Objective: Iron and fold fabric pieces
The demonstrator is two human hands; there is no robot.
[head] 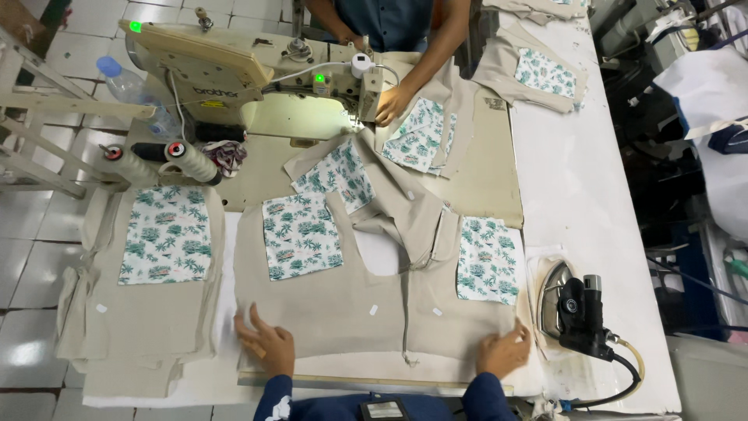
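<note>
A beige garment piece with two palm-print pockets lies flat on the white table in front of me. My left hand rests palm down on its near left corner, fingers spread. On the near right corner lies my right hand, flat, close to the iron. Neither hand holds anything. One printed pocket sits on the left half, the other on the right half.
A steam iron lies on its pad at the right, cord trailing down. Another person's hands work fabric at a sewing machine across the table. A stack of beige pieces lies left; a water bottle stands far left.
</note>
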